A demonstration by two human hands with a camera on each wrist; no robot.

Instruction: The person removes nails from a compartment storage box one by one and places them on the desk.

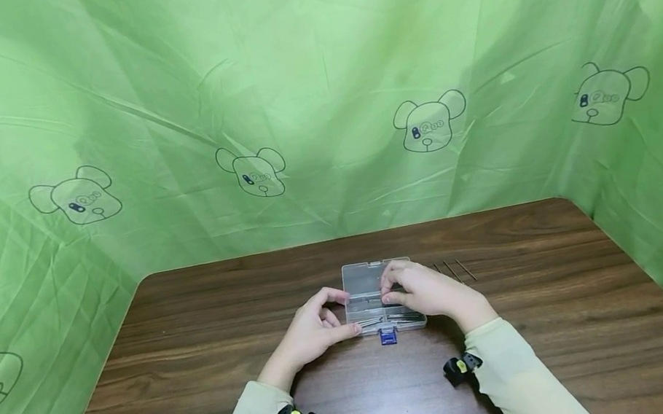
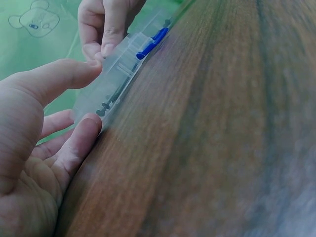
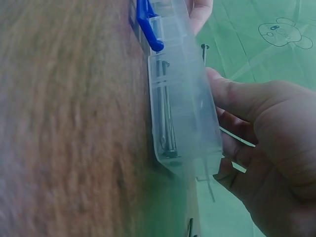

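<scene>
Left hand (image 1: 311,329) grips a clear box (image 3: 192,108); right hand (image 1: 425,286) pinches a mostly hidden nail (image 3: 205,52).

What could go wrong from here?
The nail in the right hand could slip and drop. The loose nails on the table, near that hand, could get knocked and roll. The box is open, so a bump might spill its contents if the left hand loses hold.

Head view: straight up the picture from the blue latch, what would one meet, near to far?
Blue latch, nail-like pieces in the clear box, its open lid, wooden tabletop, green cloth.
</scene>
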